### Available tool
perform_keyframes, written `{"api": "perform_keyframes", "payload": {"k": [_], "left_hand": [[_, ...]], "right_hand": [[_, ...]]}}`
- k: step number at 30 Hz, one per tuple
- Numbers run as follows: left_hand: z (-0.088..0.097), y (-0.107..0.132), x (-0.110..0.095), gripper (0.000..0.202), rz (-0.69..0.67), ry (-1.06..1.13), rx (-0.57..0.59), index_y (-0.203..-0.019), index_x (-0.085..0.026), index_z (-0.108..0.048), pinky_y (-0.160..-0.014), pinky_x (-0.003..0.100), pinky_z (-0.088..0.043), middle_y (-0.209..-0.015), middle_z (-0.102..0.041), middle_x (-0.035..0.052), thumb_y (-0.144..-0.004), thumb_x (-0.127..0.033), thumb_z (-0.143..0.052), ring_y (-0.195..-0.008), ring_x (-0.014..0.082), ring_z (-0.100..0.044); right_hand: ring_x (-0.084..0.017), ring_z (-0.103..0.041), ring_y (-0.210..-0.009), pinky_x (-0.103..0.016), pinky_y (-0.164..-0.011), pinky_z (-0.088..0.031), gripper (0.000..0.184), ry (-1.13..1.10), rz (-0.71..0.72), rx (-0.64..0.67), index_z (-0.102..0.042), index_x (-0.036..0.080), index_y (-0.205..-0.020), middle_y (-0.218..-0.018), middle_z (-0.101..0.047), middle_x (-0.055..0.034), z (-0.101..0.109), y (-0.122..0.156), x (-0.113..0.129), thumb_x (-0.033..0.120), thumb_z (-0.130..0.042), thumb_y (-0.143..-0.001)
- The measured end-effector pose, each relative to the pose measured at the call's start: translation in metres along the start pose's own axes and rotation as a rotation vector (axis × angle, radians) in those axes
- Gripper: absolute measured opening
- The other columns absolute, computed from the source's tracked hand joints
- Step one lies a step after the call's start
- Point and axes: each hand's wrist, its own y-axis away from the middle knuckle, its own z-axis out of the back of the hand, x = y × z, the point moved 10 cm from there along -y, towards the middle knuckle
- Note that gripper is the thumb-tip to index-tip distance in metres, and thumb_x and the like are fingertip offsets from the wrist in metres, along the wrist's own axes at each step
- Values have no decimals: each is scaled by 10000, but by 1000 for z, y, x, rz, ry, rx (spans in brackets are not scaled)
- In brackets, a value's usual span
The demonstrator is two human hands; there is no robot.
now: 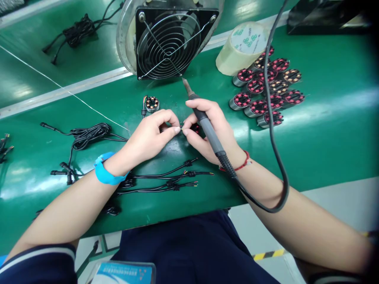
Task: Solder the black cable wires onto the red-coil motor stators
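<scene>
A soldering iron [211, 134] rests in my right hand [222, 126], its tip pointing up toward the fan. The thumb and a finger of that hand also pinch one end of a thin wire [182, 128]. Opposite, my left hand [155, 132] is closed in a pinch on the same wire, fingertips almost touching the right ones. Partly hidden behind the right fingers is a red-wound motor stator [195, 127]. Beyond the left hand stands a copper-wound stator [152, 103] with coloured leads.
A fan with a wire guard [168, 51] stands at the back. To the right are a large tape roll [244, 47] and several stators [275, 100]. Bundled black cables [90, 135] lie left, stripped cable ends [191, 173] in front. The iron's cord [274, 146] loops over my right forearm.
</scene>
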Motion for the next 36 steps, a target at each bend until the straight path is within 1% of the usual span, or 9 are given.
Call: {"api": "perform_keyframes", "payload": {"k": [6, 12, 19, 25, 28, 31, 33, 34, 36], "left_hand": [[-3, 1, -12, 97, -84, -131, 22, -787, -169, -630, -792, 282, -439, -862, -650, 21, -842, -160, -550, -833, 147, -578], [-6, -1, -4, 106, 6, -116, -21, -695, -165, -598, -673, 255, -403, -753, -592, -7, -775, -119, -545, -704, 114, -516], [-6, -4, 3, 104, 65, -112, -29, -663, -165, -590, -684, 265, -403, -743, -578, -2, -746, -139, -532, -709, 117, -500], [-5, -4, 5, 96, 72, -133, -32, -671, -167, -608, -666, 266, -403, -761, -590, 4, -734, -152, -536, -701, 119, -501], [-6, -4, 5, 92, 70, -140, -32, -658, -163, -599, -670, 268, -405, -747, -581, 2, -721, -140, -536, -698, 117, -498], [-8, -4, 6, 92, 77, -129, -20, -645, -158, -588, -667, 267, -409, -753, -575, 1, -709, -118, -535, -675, 107, -487], [-9, -4, 7, 99, 83, -123, -21, -639, -158, -582, -663, 264, -413, -765, -578, 4, -708, -107, -532, -672, 104, -482], [-9, -5, 8, 104, 85, -122, -22, -637, -159, -580, -665, 264, -417, -767, -578, 5, -709, -103, -529, -675, 104, -481], [-10, -5, 9, 114, 91, -121, -21, -634, -162, -575, -676, 268, -427, -764, -575, 6, -711, -96, -524, -683, 106, -479]], "right_hand": [[-164, -651, -750, -366, -824, -564, 456, -8, 9, -11, -454, 276, -1270, -820, -621, 26, 0, 1, 1, 314, -588, -836], [-183, -661, -839, -383, -877, -556, 473, 21, -7, -30, -474, 296, -1278, -870, -650, 9, 9, 1, -4, 264, -592, -820], [-213, -648, -948, -431, -961, -520, 482, 47, 19, 86, -484, 293, -1263, -871, -668, 9, 1, 1, -5, 215, -593, -800], [-207, -645, -902, -428, -908, -541, 450, 128, 16, 84, -493, 291, -1246, -899, -675, 9, -5, -2, -2, 181, -549, -814], [-204, -660, -943, -430, -927, -546, 454, 114, 8, 39, -497, 280, -1258, -944, -693, 4, 6, 1, 4, 167, -543, -821], [-191, -695, -952, -403, -932, -560, 390, 77, -78, -55, -522, 301, -1269, -962, -721, 2, 27, 11, 8, 182, -509, -897], [-197, -711, -919, -408, -895, -581, 351, 82, -112, -131, -547, 319, -1264, -1095, -717, -17, 40, 23, 13, 223, -532, -927], [-209, -709, -935, -435, -919, -571, 328, 95, -99, -150, -563, 332, -1253, -1182, -688, -27, 43, 29, 17, 249, -534, -937], [-230, -706, -902, -446, -835, -591, 258, 122, -40, -237, -611, 332, -1170, -1105, -704, -36, 50, 43, 28, 278, -568, -922]]}}
